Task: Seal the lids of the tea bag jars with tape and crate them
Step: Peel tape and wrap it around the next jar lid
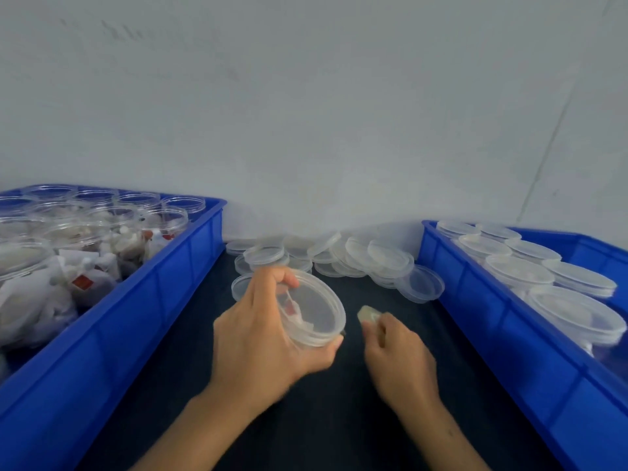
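Left hand [261, 338] round a lidded jar [311, 309] — right hand [396, 355] pinching tape [368, 314] (pale scrap).

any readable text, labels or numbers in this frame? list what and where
None readable.
Red tags on the tea bags in the left crate: any print too small and blurred.
Red tag inside the jar held by the left hand: blurred.
Tape piece pinched by the right hand: no print visible.
Lids and right crate: no markings seen.
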Action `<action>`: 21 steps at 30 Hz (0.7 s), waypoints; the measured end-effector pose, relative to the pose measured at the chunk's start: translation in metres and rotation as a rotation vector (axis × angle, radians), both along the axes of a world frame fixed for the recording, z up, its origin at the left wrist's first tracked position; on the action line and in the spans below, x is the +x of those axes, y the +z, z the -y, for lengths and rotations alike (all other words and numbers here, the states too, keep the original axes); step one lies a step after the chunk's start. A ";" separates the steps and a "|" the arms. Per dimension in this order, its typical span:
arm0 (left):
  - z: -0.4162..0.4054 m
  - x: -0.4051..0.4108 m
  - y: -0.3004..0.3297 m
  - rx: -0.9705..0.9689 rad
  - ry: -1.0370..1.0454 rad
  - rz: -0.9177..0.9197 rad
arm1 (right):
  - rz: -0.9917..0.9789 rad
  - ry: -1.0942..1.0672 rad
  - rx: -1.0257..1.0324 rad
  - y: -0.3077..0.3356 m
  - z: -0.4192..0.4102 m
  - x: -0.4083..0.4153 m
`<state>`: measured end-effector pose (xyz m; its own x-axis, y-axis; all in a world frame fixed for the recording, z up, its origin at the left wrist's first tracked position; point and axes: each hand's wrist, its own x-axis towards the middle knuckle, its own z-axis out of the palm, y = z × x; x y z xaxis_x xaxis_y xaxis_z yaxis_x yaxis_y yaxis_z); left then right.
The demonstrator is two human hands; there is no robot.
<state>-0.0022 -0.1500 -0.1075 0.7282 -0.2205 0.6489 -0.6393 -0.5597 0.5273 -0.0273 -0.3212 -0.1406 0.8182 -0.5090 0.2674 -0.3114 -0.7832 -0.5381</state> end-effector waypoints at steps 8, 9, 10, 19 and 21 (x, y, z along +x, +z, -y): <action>-0.001 0.008 -0.006 -0.026 0.028 -0.032 | 0.060 0.099 -0.020 -0.003 -0.023 0.011; -0.002 0.008 -0.007 -0.024 0.026 -0.037 | 0.068 0.082 -0.038 -0.004 -0.022 0.012; -0.002 0.008 -0.008 -0.024 0.020 -0.045 | 0.077 0.066 -0.052 -0.005 -0.021 0.014; -0.004 0.011 -0.016 -0.087 0.045 -0.082 | 0.043 0.253 -0.202 -0.032 -0.021 0.026; -0.005 0.014 -0.017 -0.120 0.049 -0.114 | 0.155 0.266 -0.176 -0.035 -0.021 0.028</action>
